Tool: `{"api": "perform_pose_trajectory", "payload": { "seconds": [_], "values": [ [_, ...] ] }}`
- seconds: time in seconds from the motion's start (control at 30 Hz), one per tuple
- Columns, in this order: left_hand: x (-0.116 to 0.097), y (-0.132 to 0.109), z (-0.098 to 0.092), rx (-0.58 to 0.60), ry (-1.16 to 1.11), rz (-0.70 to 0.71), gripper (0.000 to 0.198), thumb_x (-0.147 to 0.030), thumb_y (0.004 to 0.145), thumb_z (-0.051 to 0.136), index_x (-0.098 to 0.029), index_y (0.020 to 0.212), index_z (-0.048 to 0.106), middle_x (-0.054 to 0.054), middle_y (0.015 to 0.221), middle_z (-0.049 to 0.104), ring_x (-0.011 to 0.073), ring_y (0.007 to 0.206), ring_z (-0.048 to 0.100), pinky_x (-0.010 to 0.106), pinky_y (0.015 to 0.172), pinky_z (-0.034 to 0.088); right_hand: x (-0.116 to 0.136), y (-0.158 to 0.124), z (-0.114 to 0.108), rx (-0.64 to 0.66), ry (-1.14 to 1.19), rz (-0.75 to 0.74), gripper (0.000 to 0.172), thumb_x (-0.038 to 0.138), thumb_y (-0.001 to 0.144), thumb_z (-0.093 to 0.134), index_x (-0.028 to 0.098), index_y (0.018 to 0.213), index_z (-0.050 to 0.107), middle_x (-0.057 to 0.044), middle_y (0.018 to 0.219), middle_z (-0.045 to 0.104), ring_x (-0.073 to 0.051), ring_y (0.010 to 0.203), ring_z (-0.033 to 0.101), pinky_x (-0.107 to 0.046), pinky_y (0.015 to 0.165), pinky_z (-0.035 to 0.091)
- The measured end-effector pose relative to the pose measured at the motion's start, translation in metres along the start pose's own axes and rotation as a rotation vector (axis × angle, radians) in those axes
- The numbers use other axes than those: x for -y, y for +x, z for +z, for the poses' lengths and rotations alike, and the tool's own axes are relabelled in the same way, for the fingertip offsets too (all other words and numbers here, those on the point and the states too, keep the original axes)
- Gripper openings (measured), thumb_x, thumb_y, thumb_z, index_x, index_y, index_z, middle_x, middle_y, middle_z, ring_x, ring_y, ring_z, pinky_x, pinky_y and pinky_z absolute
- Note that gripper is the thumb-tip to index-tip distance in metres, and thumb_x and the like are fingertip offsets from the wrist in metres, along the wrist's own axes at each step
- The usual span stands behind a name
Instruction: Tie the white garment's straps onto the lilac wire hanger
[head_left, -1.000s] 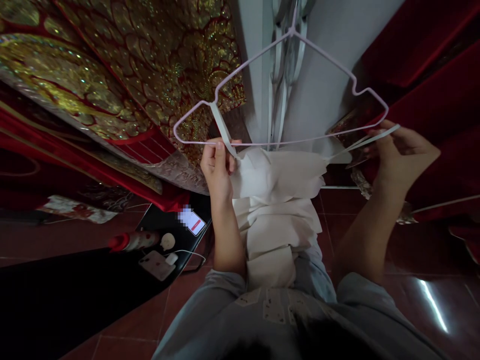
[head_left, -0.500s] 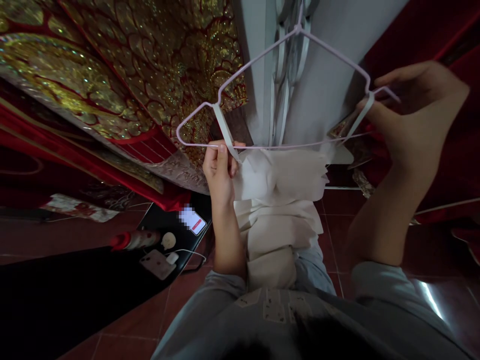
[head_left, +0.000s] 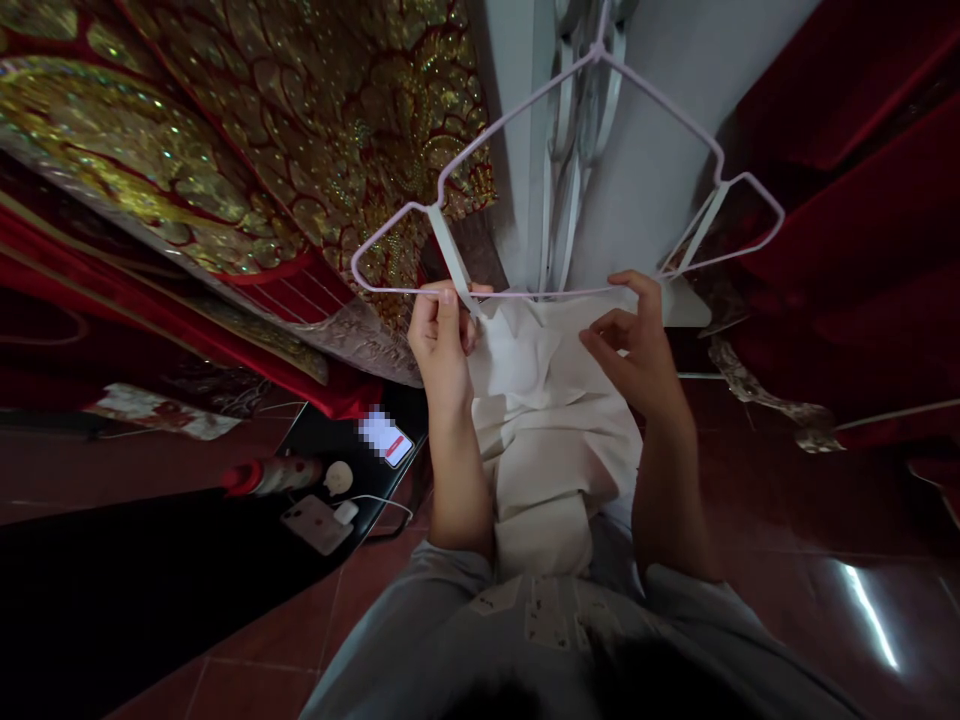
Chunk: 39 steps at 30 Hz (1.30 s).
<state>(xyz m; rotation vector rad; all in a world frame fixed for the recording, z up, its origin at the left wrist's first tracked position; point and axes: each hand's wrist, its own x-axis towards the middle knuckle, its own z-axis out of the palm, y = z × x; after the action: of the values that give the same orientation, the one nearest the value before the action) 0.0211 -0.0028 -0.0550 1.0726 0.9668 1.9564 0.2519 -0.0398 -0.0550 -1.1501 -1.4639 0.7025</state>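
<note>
Pinching crosswise hanger (head_left: 547, 294), left hand (head_left: 442, 345) is gripping beside left strap (head_left: 450, 245); right hand (head_left: 639, 350), loosely spread, is hovering nearer right strap (head_left: 703, 230).

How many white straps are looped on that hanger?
2: the left strap on the hanger above the left hand, and the right strap on its opposite shoulder, to the right of the right hand. More could be hidden in the folds of the white garment.

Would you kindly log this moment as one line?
left hand: pinching thin pink hanger by bottom bar | right hand: partly open near bar, contact unclear | white fabric garment: both straps on hanger
</note>
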Motion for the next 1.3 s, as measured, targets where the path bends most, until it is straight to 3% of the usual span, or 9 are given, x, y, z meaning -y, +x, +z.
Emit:
{"api": "perform_pose_trajectory", "payload": {
  "seconds": [0.27,0.47,0.63,0.77,0.87,0.97,1.03,1.1,1.3],
  "values": [
    [-0.002,-0.001,-0.017,-0.043,0.035,0.038,0.048,-0.072,0.102,0.093,-0.025,0.103,0.088,0.007,0.098,0.085,0.0109,0.054,0.044,0.026,0.045,0.031,-0.002,-0.004,0.024,-0.064,0.121,-0.021,0.045,0.045,0.105,0.084,0.038,0.142,0.060,0.008,0.076,0.057,-0.017,0.068,0.056,-0.033,0.064,0.046],
    [-0.047,-0.007,-0.018,0.228,0.100,-0.096,0.047,-0.068,0.097,0.100,-0.022,0.093,0.091,0.010,0.097,0.083,0.0118,0.055,0.046,0.026,0.042,0.027,0.000,0.011,0.023,-0.252,0.062,-0.091,0.041,0.072,0.109,0.076,0.032,0.117,0.068,0.007,0.070,0.051,-0.015,0.062,0.055,-0.031,0.058,0.040],
    [-0.079,0.031,-0.010,0.345,-0.164,-0.080,0.044,-0.065,0.100,0.099,-0.024,0.113,0.097,0.012,0.118,0.089,0.0094,0.053,0.039,0.026,0.039,0.018,0.005,0.022,0.020,-0.296,0.056,-0.072,0.046,0.073,0.105,0.081,0.028,0.102,0.071,0.007,0.064,0.052,-0.013,0.058,0.053,-0.028,0.056,0.037],
    [-0.068,0.071,-0.034,0.157,-0.214,-0.027,0.043,-0.055,0.126,0.064,-0.027,0.121,0.097,0.007,0.143,0.088,0.0089,0.057,0.039,0.026,0.037,0.023,0.006,0.022,0.016,-0.289,0.067,-0.073,0.039,0.066,0.105,0.084,0.029,0.103,0.072,0.007,0.065,0.054,-0.013,0.059,0.054,-0.027,0.057,0.038],
    [-0.046,0.071,-0.064,-0.031,-0.111,0.141,0.025,-0.047,0.125,0.071,-0.037,0.128,0.094,-0.002,0.140,0.089,0.0088,0.063,0.058,0.029,0.044,0.027,0.004,0.024,0.010,-0.307,0.046,-0.088,0.032,0.059,0.106,0.086,0.029,0.103,0.073,0.007,0.065,0.053,-0.013,0.059,0.053,-0.028,0.058,0.039],
    [-0.025,0.050,-0.080,-0.021,0.053,0.196,0.018,-0.046,0.122,0.078,-0.036,0.126,0.092,-0.002,0.091,0.081,0.0098,0.059,0.060,0.029,0.050,0.019,0.001,0.027,0.006,-0.301,0.021,-0.083,0.031,0.057,0.105,0.087,0.029,0.102,0.075,0.007,0.065,0.052,-0.013,0.059,0.052,-0.029,0.059,0.040],
    [-0.018,0.035,-0.074,-0.037,0.073,0.114,0.023,-0.050,0.112,0.090,-0.028,0.110,0.093,-0.003,0.067,0.054,0.0069,0.051,0.041,0.027,0.049,0.013,0.001,0.028,0.008,-0.284,0.018,-0.062,0.032,0.059,0.105,0.086,0.029,0.103,0.075,0.007,0.065,0.053,-0.013,0.059,0.051,-0.029,0.059,0.040],
    [-0.018,0.024,-0.059,-0.047,0.037,0.019,0.037,-0.058,0.103,0.097,-0.022,0.097,0.092,-0.005,0.066,0.037,0.0074,0.052,0.027,0.027,0.048,0.012,0.003,0.027,0.011,-0.277,0.028,-0.051,0.035,0.062,0.105,0.084,0.029,0.103,0.074,0.007,0.066,0.054,-0.013,0.059,0.052,-0.029,0.058,0.039],
    [-0.033,0.012,-0.016,0.001,-0.146,-0.121,0.035,-0.050,0.111,0.093,-0.017,0.103,0.092,-0.008,0.062,0.032,0.0094,0.051,0.015,0.027,0.046,0.011,0.014,0.025,0.017,-0.282,0.096,-0.067,0.034,0.060,0.100,0.087,0.028,0.100,0.078,0.007,0.063,0.054,-0.013,0.058,0.054,-0.028,0.058,0.040]
  ]
}}
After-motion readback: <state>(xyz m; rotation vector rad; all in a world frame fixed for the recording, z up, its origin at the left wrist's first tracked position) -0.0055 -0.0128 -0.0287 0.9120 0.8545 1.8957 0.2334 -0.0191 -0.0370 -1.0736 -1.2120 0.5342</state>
